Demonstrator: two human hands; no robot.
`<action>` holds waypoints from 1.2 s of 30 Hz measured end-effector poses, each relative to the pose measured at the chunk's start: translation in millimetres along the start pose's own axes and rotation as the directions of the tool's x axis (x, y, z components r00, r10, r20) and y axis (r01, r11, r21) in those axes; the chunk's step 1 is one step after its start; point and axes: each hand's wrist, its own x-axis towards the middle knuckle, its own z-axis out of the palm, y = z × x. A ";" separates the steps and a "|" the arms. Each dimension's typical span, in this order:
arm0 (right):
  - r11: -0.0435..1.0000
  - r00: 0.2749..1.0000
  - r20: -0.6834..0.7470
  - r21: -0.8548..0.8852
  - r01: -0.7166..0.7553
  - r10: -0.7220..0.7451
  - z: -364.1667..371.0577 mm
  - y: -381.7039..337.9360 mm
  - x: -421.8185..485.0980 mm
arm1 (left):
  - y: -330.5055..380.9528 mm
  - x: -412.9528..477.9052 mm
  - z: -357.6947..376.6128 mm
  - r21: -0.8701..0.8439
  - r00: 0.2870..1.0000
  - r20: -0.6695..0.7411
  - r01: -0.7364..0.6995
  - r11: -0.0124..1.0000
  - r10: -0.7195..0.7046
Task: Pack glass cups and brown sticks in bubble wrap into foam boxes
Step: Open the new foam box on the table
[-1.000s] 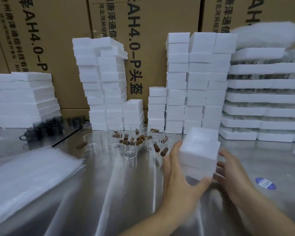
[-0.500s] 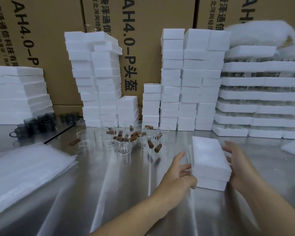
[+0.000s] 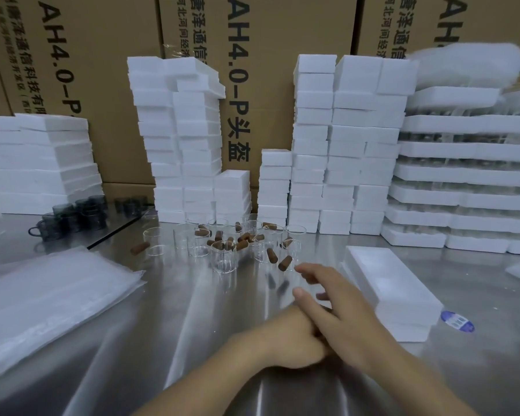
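Note:
A closed white foam box [image 3: 394, 288] lies on the steel table to the right of my hands, with neither hand touching it. My right hand [image 3: 339, 310] is blurred and reaches left with straight fingers, crossing over my left hand [image 3: 285, 337]. The left hand's fingers hang loosely curled and partly hidden, with nothing seen in them. Beyond my hands stand several clear glass cups [image 3: 222, 259] with brown sticks [image 3: 243, 245] scattered among them; one stick [image 3: 284, 262] lies nearest my right fingertips. A pile of bubble wrap sheets [image 3: 51, 301] lies at the left.
Tall stacks of small foam boxes [image 3: 186, 145] [image 3: 342, 145] line the back, in front of cardboard cartons [image 3: 111, 70]. Layered foam trays [image 3: 463, 175] fill the right, flat foam slabs [image 3: 33, 163] the left. Dark glass mugs [image 3: 72, 214] stand at the back left. A blue sticker [image 3: 457, 321] lies by the box.
The foam box, held up in both hands a second ago, was set down on the table and released. Both hands have drawn left of it, the right crossing over the left.

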 end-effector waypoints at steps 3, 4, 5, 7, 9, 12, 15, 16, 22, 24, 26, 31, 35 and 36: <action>0.992 0.991 0.046 0.021 -0.123 0.122 3.1 13.1 0.4 | -24.8 -7.3 -46.5 0.089 0.955 -0.261 0.167 0.982 -0.139; 0.990 0.988 0.055 -0.009 -0.143 0.144 3.5 16.8 1.0 | -34.6 -10.9 -65.5 0.135 0.888 -0.420 0.262 0.955 -0.184; 0.986 0.984 0.064 -0.049 -0.161 0.163 3.4 20.1 1.9 | -44.9 -16.0 -84.6 0.175 0.790 -0.581 0.357 0.918 -0.196; 0.968 0.975 0.060 -0.151 -0.202 0.213 1.9 28.4 3.8 | -68.1 -33.2 -117.1 0.161 0.558 -0.813 0.490 0.857 -0.166; 0.932 0.959 0.041 -0.250 -0.261 0.280 0.0 37.6 5.2 | -96.9 -54.8 -132.8 0.118 0.384 -0.911 0.590 0.799 -0.149; 0.912 0.942 0.025 -0.258 -0.318 0.335 -1.6 46.4 6.6 | -138.2 -85.1 -135.4 0.076 0.285 -0.902 0.844 0.530 -0.324; 0.914 0.944 0.013 -0.256 -0.315 0.329 -0.4 50.5 8.0 | -151.7 -95.4 -136.1 0.030 0.217 -0.708 0.960 0.279 -0.671; 0.915 0.945 0.014 -0.255 -0.313 0.327 0.7 51.0 8.0 | -152.1 -94.1 -137.0 0.036 0.210 -0.675 0.967 0.252 -0.707; 0.916 0.947 0.024 -0.262 -0.304 0.321 5.4 54.7 8.0 | -154.1 -90.1 -142.9 0.046 0.178 -0.693 0.978 0.204 -0.699; 0.915 0.948 0.021 -0.269 -0.300 0.317 5.7 56.7 8.1 | -154.4 -94.0 -153.2 0.031 0.156 -0.714 0.981 0.192 -0.682; 0.912 0.950 0.025 -0.287 -0.292 0.312 6.6 58.9 8.2 | -156.6 -99.9 -162.1 0.013 0.144 -0.698 0.982 0.189 -0.701; 0.900 0.952 0.041 -0.341 -0.272 0.303 9.0 65.9 8.3 | -162.7 -110.1 -163.1 -0.001 0.132 -0.622 0.985 0.170 -0.772; 0.888 0.950 0.047 -0.371 -0.270 0.308 10.4 70.2 8.7 | -155.6 -108.9 -171.7 -0.106 0.107 -0.666 0.966 0.235 -0.739; 0.886 0.950 0.050 -0.380 -0.267 0.308 10.8 71.3 8.7 | -152.6 -109.1 -173.2 -0.136 0.102 -0.675 0.956 0.259 -0.731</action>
